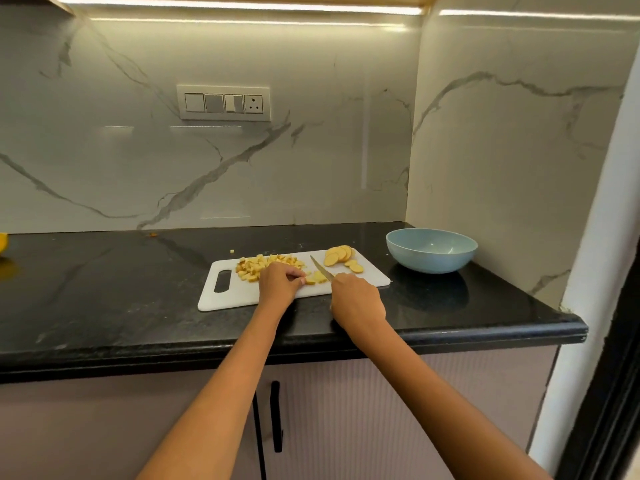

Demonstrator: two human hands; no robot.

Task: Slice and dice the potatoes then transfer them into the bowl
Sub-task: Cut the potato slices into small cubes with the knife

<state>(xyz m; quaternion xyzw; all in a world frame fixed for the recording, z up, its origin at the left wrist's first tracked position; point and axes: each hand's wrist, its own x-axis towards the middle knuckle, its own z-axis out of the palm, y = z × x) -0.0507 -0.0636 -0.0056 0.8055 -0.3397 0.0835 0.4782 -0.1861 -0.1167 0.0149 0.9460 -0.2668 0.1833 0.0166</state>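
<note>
A white cutting board (pixel 242 296) lies on the black counter. A heap of diced potato (pixel 263 265) sits on its left half, and round potato slices (pixel 341 256) lie at its far right. My left hand (pixel 278 282) pinches a small stack of potato pieces (pixel 317 278) in the middle of the board. My right hand (pixel 356 299) grips a knife (pixel 320 267) whose blade rests against those pieces, tip pointing away. A light blue bowl (pixel 431 250) stands empty to the right of the board.
The black counter (pixel 104 299) ends at marble walls behind and on the right. A stray potato bit (pixel 232 251) lies behind the board. A yellow object (pixel 2 242) shows at the far left edge. Cabinet doors with black handles (pixel 275 415) are below.
</note>
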